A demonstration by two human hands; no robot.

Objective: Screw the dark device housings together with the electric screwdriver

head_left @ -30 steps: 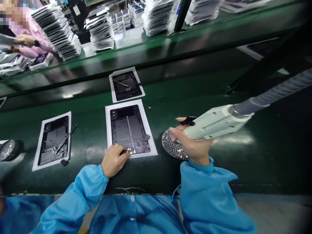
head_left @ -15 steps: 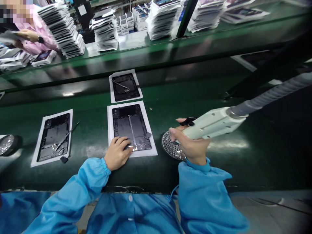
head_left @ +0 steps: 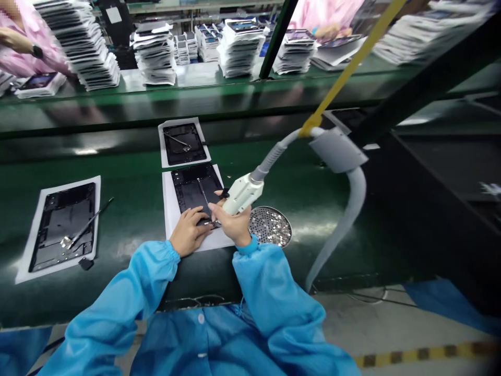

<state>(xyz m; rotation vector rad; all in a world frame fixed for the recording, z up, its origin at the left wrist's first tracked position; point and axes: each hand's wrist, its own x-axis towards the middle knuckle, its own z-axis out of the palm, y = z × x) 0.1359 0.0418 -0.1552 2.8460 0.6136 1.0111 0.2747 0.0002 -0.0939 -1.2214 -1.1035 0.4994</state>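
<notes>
My left hand (head_left: 188, 233) rests palm down on the lower edge of a black tablet housing (head_left: 191, 190), its fingers spread and pressing near a small metal part. My right hand (head_left: 234, 223) is closed around a pale electric screwdriver (head_left: 243, 194) with a black lever. The tool's lower end points down beside my left fingertips at the housing's bottom edge; my fingers partly hide the tip. A thin strip cable runs up the housing, which lies on a white sheet (head_left: 170, 214). Just right of my right hand sits a round perforated metal dish (head_left: 270, 225) with many small shiny pieces in it.
Another housing (head_left: 183, 143) lies behind, and one (head_left: 64, 224) at left with a loose cable. A grey hose (head_left: 348, 209) hangs from a yellow strap (head_left: 352, 68) on the right. Stacks of wrapped tablets (head_left: 240, 47) line the raised shelf; people in pink work beyond it.
My right hand has carried the screwdriver left from above the dish to the housing's lower edge. My left hand stays on the housing. The view has shifted right.
</notes>
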